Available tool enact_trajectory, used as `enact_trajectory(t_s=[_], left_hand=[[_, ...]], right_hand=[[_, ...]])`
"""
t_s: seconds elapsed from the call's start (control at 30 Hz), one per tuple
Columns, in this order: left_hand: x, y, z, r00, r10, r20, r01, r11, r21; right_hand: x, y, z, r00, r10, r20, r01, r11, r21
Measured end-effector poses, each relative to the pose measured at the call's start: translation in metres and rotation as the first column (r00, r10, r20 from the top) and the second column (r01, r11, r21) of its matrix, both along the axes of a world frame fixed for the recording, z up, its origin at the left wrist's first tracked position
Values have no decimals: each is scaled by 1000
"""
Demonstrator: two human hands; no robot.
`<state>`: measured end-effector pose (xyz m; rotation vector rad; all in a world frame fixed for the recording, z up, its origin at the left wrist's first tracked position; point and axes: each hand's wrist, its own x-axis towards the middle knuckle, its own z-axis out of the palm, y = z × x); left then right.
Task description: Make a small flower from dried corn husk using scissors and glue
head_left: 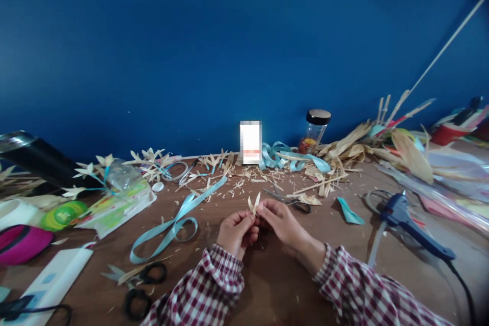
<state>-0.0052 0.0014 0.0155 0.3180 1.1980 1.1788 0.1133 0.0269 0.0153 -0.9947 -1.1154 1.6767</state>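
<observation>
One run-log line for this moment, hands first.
left hand: pinching pale petals | right hand: pinching same petals | person's left: blue ribbon, scissors | person's right: glue gun

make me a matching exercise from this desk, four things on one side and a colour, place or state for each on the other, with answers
1. glue gun
2. jar
3. pale petals
4. power strip

A. held between the fingers
B. white, low on the left
C. blue, lying on the right
D. see-through, dark-topped

Pairs: 1-C, 2-D, 3-A, 4-B
</observation>
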Motion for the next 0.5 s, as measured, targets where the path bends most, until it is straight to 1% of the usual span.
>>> enact_trajectory(t_s=[0.17,0.37,0.5], left_hand=[[-1,-2,2,1000,-18,10,18,999,29],[0,-2,1,1000,-2,21,2,1000,21],[0,-1,0,1000,-3,15,3,1000,17]], right_hand=[[-1,0,4,998,-29,52,26,998,62],[-2,-2,6,986,-92,142,74,989,130],[-3,-3,4,982,-109,151,89,987,133]])
